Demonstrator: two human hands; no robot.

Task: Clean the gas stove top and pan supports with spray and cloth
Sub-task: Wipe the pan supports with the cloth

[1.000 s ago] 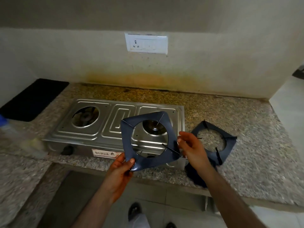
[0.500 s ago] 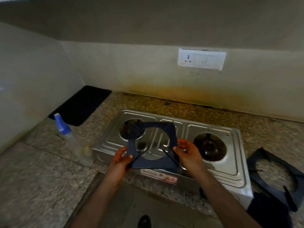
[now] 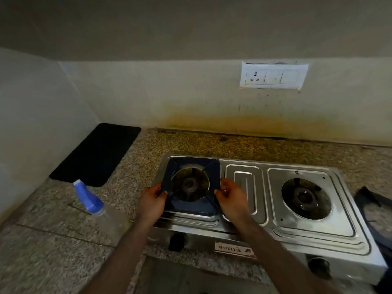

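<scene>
Gripping the dark blue pan support (image 3: pixel 192 206) at opposite edges: left hand (image 3: pixel 152 201) pinching the left edge, right hand (image 3: pixel 231 198) pinching the right edge, fingers curled on the frame. Sitting over the left burner (image 3: pixel 189 184) of the steel gas stove (image 3: pixel 307 225), front edge looking slightly raised; full seating not determinable. Showing the right burner (image 3: pixel 303 198) uncovered. Lying on the granite tabletop (image 3: pixel 42 251) just right of the stove, a second pan support (image 3: pixel 369 200), cut off by the frame edge. Standing left of the stove, near the left forearm, a clear spray bottle (image 3: pixel 93 206) with blue nozzle, blurred. Lying near the back left corner, a black mat (image 3: pixel 95 153). Hanging on the stained wall above the stove, a white socket plate (image 3: pixel 273 76). Showing on the stove front: two black knobs and a label reading SURYA (image 3: pixel 233 249).
</scene>
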